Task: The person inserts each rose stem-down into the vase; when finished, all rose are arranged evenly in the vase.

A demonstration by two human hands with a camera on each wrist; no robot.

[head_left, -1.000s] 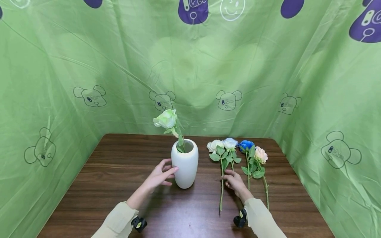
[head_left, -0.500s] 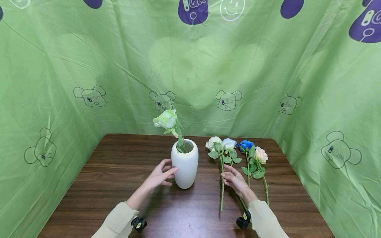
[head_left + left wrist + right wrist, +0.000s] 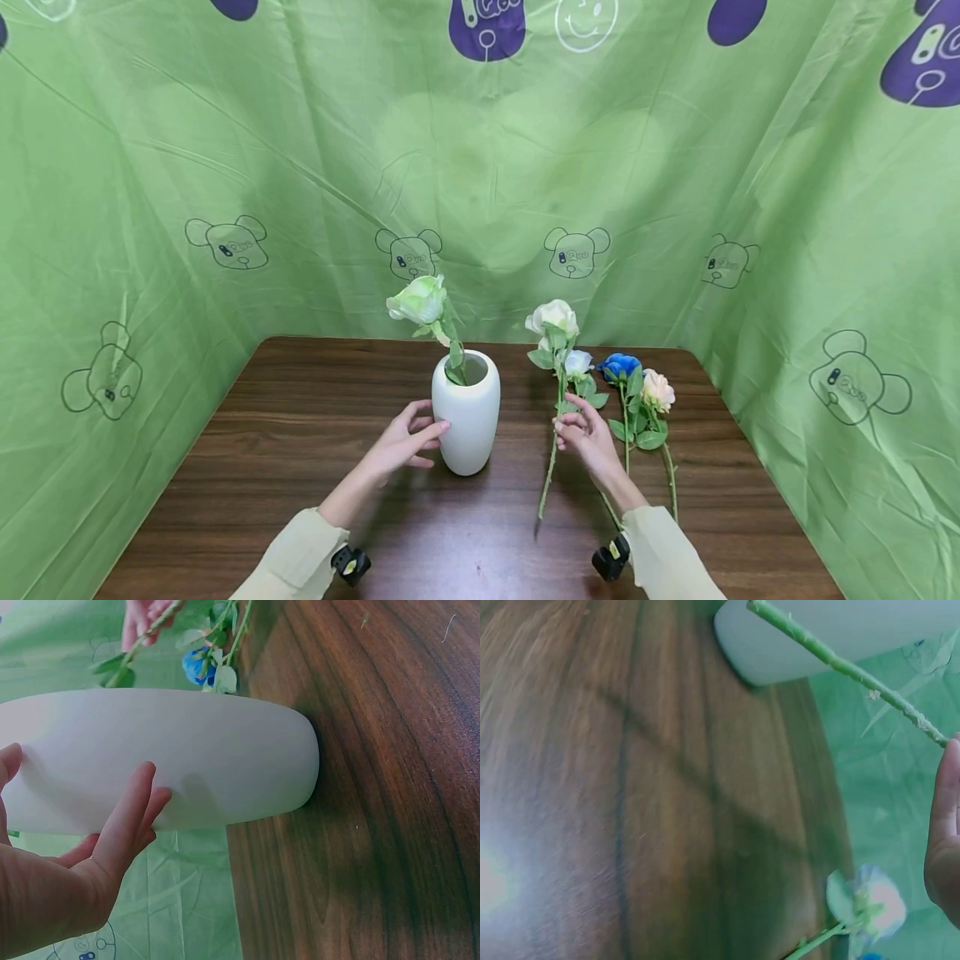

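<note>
A tall white vase (image 3: 467, 425) stands upright on the table, with a pale green-white rose (image 3: 420, 302) leaning out of its mouth to the left. My left hand (image 3: 403, 442) rests its fingers against the vase's left side; the left wrist view shows fairly straight fingers (image 3: 133, 806) touching the smooth wall. Right of the vase, my right hand (image 3: 588, 439) pinches the stem of a white rose (image 3: 553, 321), held raised and tilted. In the right wrist view the bare lower stem (image 3: 847, 669) slants out from the fingertips, its end apart from the table.
On the wooden table (image 3: 300, 450) to the right lie a pale blue rose (image 3: 578, 364), a blue rose (image 3: 619, 367) and a peach rose (image 3: 658, 390), partly overlapping in their leaves. A printed green curtain (image 3: 480, 183) encloses the table's back and sides.
The white rose has come up off the table in my right hand, its bloom rising and its stem end swinging left. My left hand and the vase have stayed put.
</note>
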